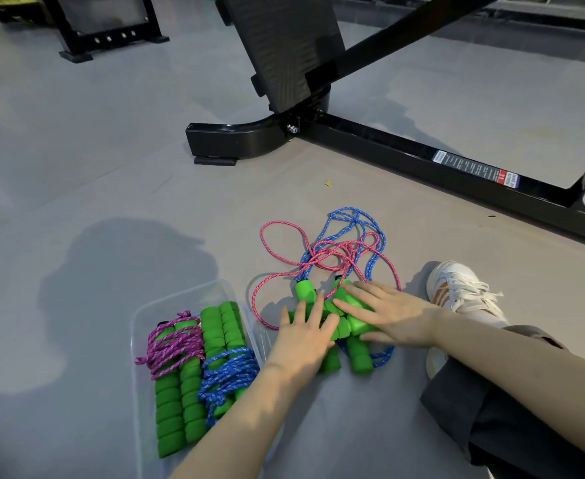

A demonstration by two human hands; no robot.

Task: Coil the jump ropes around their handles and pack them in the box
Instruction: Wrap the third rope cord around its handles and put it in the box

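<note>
A clear plastic box (138,326) lies on the floor at lower left. Inside it are a purple rope coiled round green foam handles (173,344) and a blue rope coiled round green handles (227,373). To its right, loose pink rope (277,229) and loose blue rope (356,216) lie tangled on the floor. Their green foam handles (353,323) are heaped just in front of the tangle. My left hand (304,335) lies flat on the heap's left side, fingers spread. My right hand (387,312) rests flat on the right side, fingers straight.
A black exercise machine frame (405,150) runs across the grey floor behind the ropes, its foot (215,140) at centre. My white shoe (463,292) and dark trouser leg (512,402) lie at the right. Another black stand (107,32) is at far left.
</note>
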